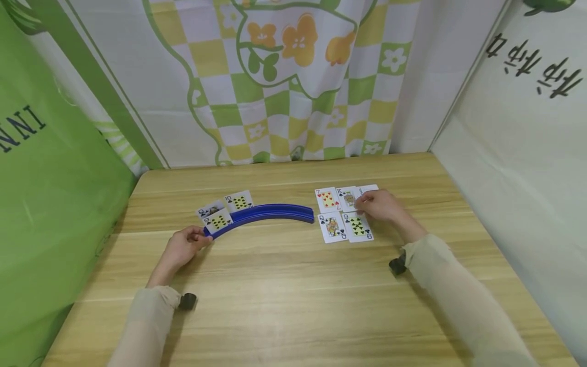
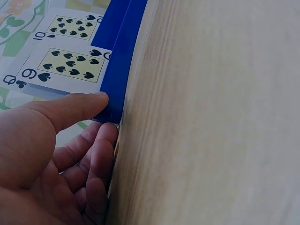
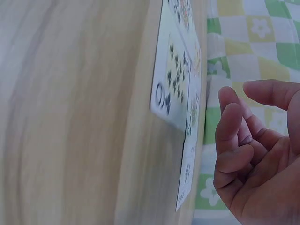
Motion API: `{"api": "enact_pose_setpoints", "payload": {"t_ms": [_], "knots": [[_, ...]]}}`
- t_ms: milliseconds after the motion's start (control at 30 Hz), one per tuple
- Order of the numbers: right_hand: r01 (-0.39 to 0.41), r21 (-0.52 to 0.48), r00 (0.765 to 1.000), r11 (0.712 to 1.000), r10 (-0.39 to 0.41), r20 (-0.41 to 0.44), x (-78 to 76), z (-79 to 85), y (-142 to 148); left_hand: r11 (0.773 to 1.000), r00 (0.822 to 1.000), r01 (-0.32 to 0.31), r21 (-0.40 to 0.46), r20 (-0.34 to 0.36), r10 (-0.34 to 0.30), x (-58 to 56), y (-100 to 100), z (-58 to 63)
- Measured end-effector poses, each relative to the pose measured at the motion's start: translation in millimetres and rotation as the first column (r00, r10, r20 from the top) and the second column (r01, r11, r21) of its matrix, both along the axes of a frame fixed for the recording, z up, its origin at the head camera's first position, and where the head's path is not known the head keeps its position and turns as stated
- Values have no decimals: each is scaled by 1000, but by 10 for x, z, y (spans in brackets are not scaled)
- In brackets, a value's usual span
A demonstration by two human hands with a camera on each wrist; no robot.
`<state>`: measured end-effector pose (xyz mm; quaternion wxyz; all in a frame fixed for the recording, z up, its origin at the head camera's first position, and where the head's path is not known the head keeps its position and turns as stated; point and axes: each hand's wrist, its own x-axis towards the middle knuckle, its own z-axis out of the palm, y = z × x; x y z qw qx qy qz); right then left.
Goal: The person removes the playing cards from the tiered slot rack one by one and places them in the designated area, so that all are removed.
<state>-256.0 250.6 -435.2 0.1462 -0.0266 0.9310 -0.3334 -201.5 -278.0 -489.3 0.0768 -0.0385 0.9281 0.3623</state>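
Observation:
My left hand (image 1: 184, 247) pinches the left end of a curved blue card holder (image 1: 275, 210), thumb on top and fingers at its end. A nine of spades (image 1: 218, 221) stands in the holder's front at that end. Behind it are a ten of spades (image 1: 240, 202) and a partly covered queen (image 1: 208, 210). Over the right-hand cards hovers my right hand (image 1: 382, 205), its thumb and loosely bent fingers apart with nothing between them in the right wrist view. Nearest to it are a king of spades (image 1: 347, 198) and a white card (image 1: 368, 188), partly hidden by the fingers.
Beside the king lies a seven of hearts (image 1: 327, 199). In the nearer row are a queen of spades (image 1: 332, 228) and a nine of clubs (image 1: 358, 227). A checked curtain (image 1: 284, 117) hangs behind the wooden table (image 1: 275, 306), with a green cloth (image 1: 55, 168) to the left.

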Motion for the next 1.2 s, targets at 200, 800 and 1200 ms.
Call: {"api": "enact_pose_setpoints", "payload": {"t_ms": [200,800,1200], "knots": [[-11,-88,1000,996,11,1,-18,21,-152,1000,1000,1,9,16,-1,1,3,-5],[-1,-252,1000,968,7,25,-59,45,-509,1000,1000,6,11,12,-6,28,21,4],[-24,-299,999,954,9,-52,-62,129,-758,1000,1000,10,8,3,-10,7,6,13]]}}
